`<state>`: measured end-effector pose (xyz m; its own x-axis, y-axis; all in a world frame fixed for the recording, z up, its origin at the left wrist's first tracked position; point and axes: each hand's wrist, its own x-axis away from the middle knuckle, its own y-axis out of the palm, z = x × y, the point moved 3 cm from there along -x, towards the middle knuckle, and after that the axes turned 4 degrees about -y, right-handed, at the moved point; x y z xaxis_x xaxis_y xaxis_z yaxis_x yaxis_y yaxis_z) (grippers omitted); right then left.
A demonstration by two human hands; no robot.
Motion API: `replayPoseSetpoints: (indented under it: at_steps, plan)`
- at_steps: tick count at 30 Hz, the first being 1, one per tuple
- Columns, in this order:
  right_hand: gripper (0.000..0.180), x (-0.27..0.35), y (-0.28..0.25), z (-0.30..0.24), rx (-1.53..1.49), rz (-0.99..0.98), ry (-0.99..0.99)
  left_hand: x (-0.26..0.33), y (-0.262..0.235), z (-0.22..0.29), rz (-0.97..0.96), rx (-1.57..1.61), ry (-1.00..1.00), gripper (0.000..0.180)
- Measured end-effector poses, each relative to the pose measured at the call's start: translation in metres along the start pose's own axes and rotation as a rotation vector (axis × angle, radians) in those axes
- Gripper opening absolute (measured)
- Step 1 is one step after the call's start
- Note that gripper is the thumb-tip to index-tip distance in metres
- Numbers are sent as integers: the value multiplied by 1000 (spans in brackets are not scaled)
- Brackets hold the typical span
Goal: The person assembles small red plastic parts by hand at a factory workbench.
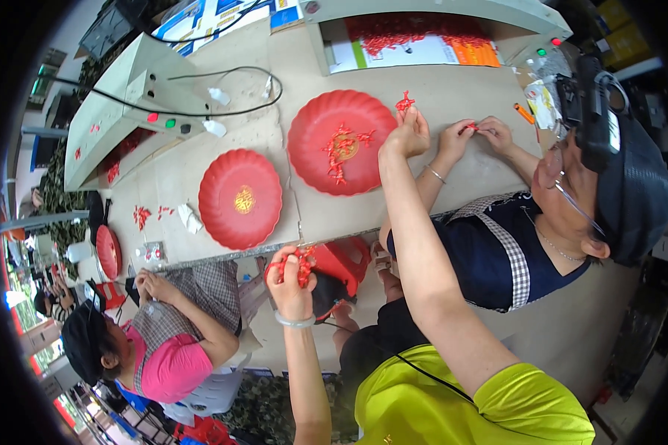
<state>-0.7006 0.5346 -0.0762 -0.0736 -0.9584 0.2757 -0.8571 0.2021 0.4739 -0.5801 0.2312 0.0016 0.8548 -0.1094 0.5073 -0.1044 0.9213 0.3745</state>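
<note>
My left hand (289, 293), with a pale bangle at its wrist, is closed around a cluster of small red branching plastic pieces (304, 268) in front of the table edge. Raised over the table, my right hand (408, 135) pinches one red branching piece (404, 101) at its fingertips. Just left of that hand is a red scalloped plate (360, 105) with several similar pieces (340, 152) lying in it. A second red plate (217, 185) sits further left, bearing only a gold emblem.
At the right, a co-worker's hands (476, 133) work on a small red piece. Another person in pink (177, 371) sits at the left. A white housing (119, 104) and a second one (438, 11) stand on the table. A black cable (230, 70) loops between them.
</note>
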Motion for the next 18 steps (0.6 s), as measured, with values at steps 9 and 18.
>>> replayPoseSetpoints:
  at_steps: [9, 18]
  plan:
    - [3, -60, -14, 30, 556, 171, 32, 11, -9, 2, 57, -32, 6, 14]
    - [12, -84, -19, 43, 940, 136, -222, 5, -5, 3, 60, -71, -31, 11]
